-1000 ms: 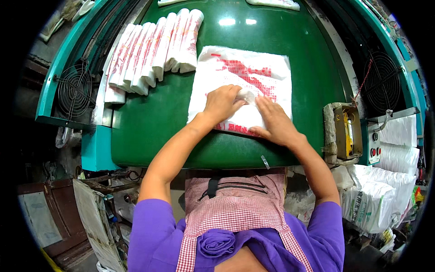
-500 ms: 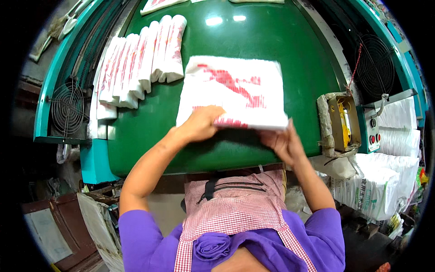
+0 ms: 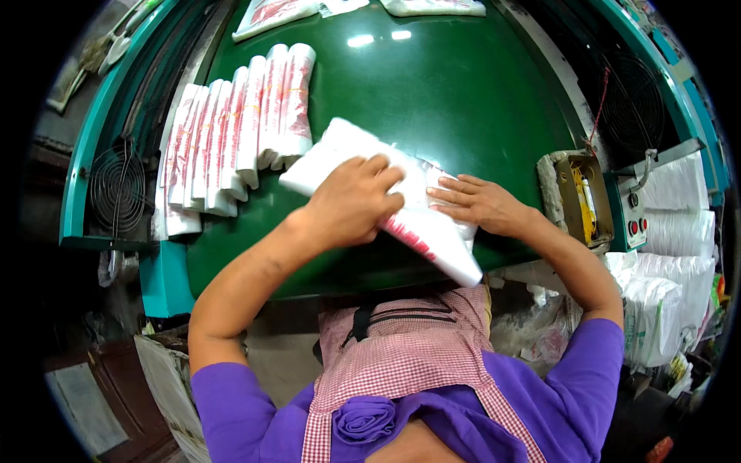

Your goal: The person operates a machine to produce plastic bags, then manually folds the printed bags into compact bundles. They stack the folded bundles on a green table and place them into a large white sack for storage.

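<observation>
A stack of white plastic bags (image 3: 428, 235) with red print lies slantwise on the green belt (image 3: 432, 85), partly folded over on itself. My left hand (image 3: 359, 199) is closed on the middle of the stack, its fingers curled and the fingertips hidden against the plastic. On the stack's right side rests my right hand (image 3: 486, 204), fingers stretched out and lying flat on it. One rolled end sticks out toward the belt's near edge. To the left, several rolled bundles of the same bags (image 3: 251, 116) lie side by side, the nearer ones with thin bands round them.
More flat bag stacks (image 3: 432, 6) lie at the belt's far end. An open box with yellow wires (image 3: 584, 199) and a control box with red buttons (image 3: 634, 224) stand at the right edge. Wire fan guards (image 3: 117, 189) flank the belt. White bag piles (image 3: 656, 309) are at the right.
The bag stack has gone from flat and square to slanted and partly folded. My left hand has moved onto its top; my right hand has come up from beneath its near edge to lie flat on it.
</observation>
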`<state>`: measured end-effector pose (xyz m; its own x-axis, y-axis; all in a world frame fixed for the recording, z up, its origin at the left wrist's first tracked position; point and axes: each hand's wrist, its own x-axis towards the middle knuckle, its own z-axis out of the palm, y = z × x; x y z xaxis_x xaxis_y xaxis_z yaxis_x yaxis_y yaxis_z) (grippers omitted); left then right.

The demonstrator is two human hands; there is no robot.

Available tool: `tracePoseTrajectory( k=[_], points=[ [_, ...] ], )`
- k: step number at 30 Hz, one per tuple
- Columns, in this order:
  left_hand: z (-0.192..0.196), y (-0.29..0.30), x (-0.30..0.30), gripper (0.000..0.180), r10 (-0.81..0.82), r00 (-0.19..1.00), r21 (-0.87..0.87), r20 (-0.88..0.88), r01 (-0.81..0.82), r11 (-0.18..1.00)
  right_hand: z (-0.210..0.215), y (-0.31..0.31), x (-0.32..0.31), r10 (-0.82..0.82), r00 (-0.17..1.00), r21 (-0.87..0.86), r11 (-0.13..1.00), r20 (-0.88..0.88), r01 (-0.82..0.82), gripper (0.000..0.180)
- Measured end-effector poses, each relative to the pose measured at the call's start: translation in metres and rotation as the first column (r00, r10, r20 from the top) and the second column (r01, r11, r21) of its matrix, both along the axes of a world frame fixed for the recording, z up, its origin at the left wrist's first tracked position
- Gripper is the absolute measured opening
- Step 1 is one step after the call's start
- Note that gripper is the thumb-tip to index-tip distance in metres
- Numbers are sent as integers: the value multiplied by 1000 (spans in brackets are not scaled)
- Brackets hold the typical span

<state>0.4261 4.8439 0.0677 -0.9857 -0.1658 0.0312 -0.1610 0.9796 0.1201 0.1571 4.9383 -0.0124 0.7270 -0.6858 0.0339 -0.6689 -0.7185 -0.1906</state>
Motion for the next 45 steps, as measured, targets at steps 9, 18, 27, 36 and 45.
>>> tracePoseTrajectory(
  k=[9, 18, 27, 36, 45],
  points=[
    [-59, 11, 5, 36, 197, 950, 314, 244, -270, 910, 60, 27, 25, -502, 860, 668, 672, 94, 320, 67],
    [-42, 7, 70, 35, 446, 836, 557, 321, -547, 625, 30, 17, 22, -550, 835, 573, 690, 18, 442, 38],
    [-77, 4, -12, 59, 400, 917, 397, -9, -364, 843, 11, 5, -28, -705, 610, 294, 707, 362, 643, 26],
    [-64, 62, -1, 30, 535, 824, 852, 185, -406, 331, 12, 54, -182, -922, 320, -35, 321, 219, 947, 18],
    [-83, 31, 2, 49, 743, 653, 943, -143, 318, -98, 57, -2, -88, -597, 597, 76, 738, 536, 670, 17]
  ],
)
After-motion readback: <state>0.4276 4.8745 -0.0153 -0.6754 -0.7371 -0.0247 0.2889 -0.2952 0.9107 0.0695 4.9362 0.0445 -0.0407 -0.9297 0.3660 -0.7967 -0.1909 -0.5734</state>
